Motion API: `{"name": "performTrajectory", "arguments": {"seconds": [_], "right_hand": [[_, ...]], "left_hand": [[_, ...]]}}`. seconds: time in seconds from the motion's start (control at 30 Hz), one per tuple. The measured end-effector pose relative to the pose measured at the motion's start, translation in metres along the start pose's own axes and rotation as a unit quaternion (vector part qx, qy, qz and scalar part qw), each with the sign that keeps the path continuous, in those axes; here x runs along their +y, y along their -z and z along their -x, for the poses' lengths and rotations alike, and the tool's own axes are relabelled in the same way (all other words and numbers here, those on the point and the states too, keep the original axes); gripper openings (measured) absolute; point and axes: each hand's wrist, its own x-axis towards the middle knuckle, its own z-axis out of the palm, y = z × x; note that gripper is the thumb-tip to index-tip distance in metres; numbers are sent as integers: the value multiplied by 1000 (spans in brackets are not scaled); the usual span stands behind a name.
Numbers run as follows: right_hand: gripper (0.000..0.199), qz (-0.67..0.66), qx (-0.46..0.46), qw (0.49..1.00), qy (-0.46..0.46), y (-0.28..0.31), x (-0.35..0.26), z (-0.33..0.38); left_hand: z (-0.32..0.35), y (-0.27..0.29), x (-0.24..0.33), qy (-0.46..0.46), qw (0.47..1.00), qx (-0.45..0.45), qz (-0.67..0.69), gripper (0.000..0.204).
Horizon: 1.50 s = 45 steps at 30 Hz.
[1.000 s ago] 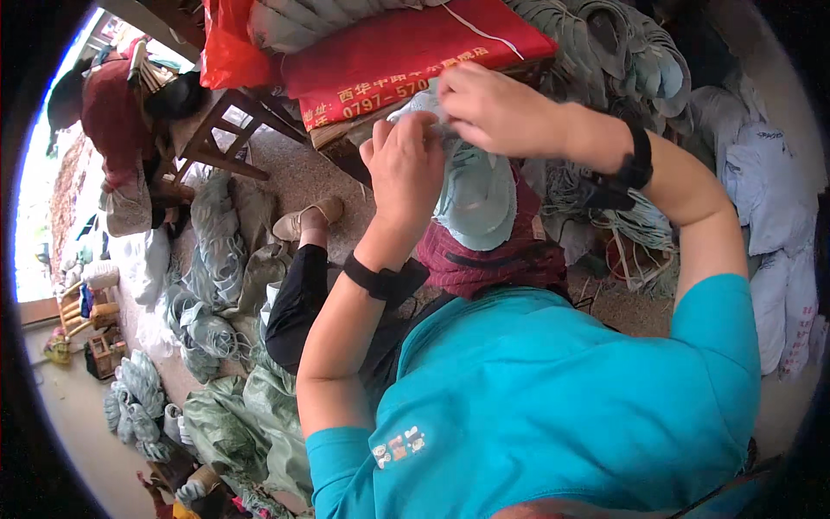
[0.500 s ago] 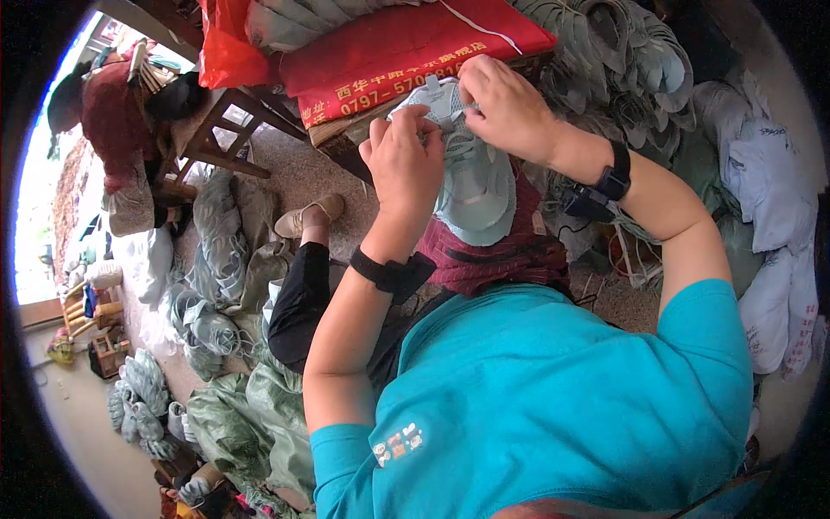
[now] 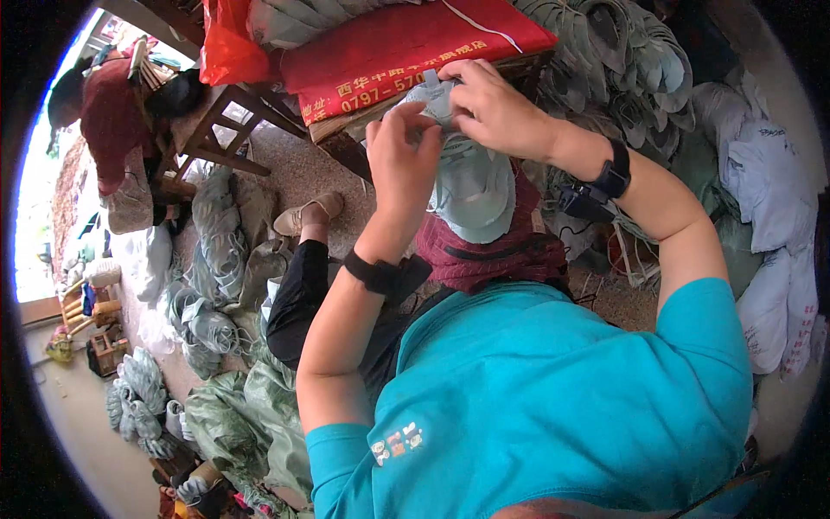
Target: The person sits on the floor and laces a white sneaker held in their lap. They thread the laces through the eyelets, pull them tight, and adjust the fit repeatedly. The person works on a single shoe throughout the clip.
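A pale mint shoe upper (image 3: 474, 195) lies with its rounded toe toward me, over maroon striped cloth (image 3: 484, 259) on my lap. Its grey tongue tab (image 3: 431, 80) points away, at the table edge. On the left of the lacing, my left hand (image 3: 403, 164) has its fingers curled in and the thumb close to them; whatever they pinch is too small to make out. Across the upper, my right hand (image 3: 494, 105) is closed with fingertips at the eyelets beside the tongue. Its fingers hide the exact grip, and a thin lace can only partly be seen.
Ahead stands a wooden table (image 3: 333, 130) covered by a red printed cloth (image 3: 406, 52). Bundled grey-green uppers (image 3: 631, 60) hang at the far right. White sacks (image 3: 769, 199) stand on the right. More bundles (image 3: 207, 303) lie left on the floor, and another person (image 3: 117, 121) sits beyond.
My right hand has shifted slightly left and down along the tongue. My left hand has moved a little, its fingers loosening slightly. The upper has tilted slightly to the left.
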Motion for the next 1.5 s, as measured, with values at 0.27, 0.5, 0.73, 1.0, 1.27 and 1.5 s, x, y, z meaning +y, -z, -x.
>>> {"name": "performTrajectory", "arguments": {"seconds": [0.27, 0.5, 0.73, 1.0, 1.27, 1.5], "right_hand": [[15, 237, 72, 969, 21, 38, 35, 16], [17, -85, 16, 986, -143, 47, 28, 16], [13, 91, -50, 992, 67, 17, 16, 6], [12, 185, 29, 981, 38, 61, 41, 25], [18, 223, 159, 940, -204, 144, 109, 53], [13, 417, 83, 853, -302, 193, 192, 122]], "left_hand": [[51, 21, -20, -5, 993, -110, -31, 20], [50, 22, -13, 218, 943, -169, 185, 10], [37, 55, -31, 210, 911, -157, 319, 11], [-8, 115, -14, 124, 949, -288, 38, 15], [-18, 61, -14, -66, 965, -246, 55, 14], [-8, 27, -15, 38, 987, -109, 116, 19]]}}
